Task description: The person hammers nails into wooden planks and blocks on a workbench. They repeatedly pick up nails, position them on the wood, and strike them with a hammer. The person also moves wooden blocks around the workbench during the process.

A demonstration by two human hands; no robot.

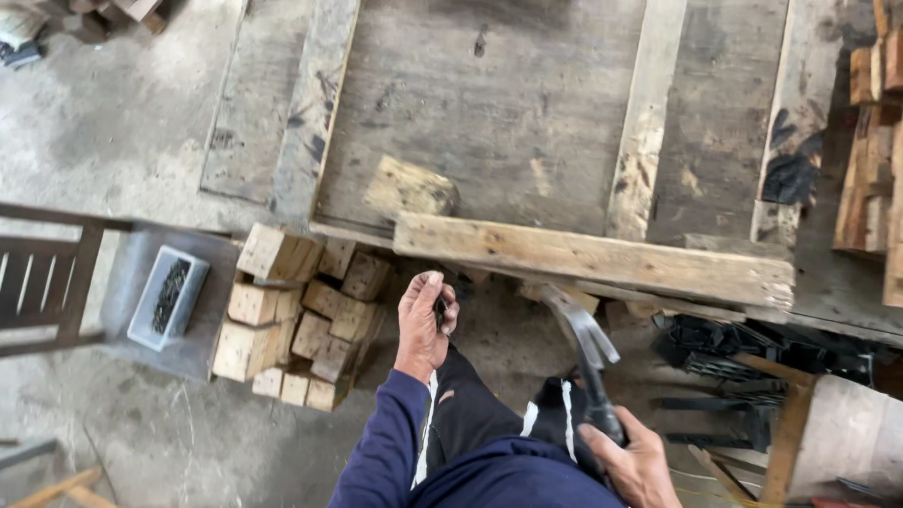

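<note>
Gripping a hammer (588, 343), right hand (635, 466); left hand (423, 320) pinches nails; tray (167, 297) holds nails.

A rough woodworking workshop: pallet boards (593, 254), stacked wooden blocks (296, 320), tray of nails (169, 296), concrete floor (122, 122).

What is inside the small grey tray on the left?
The grey tray holds a dark heap of thin metal pieces, probably nails. The tray floor under the heap is covered, so its depth stays unknown.
</note>
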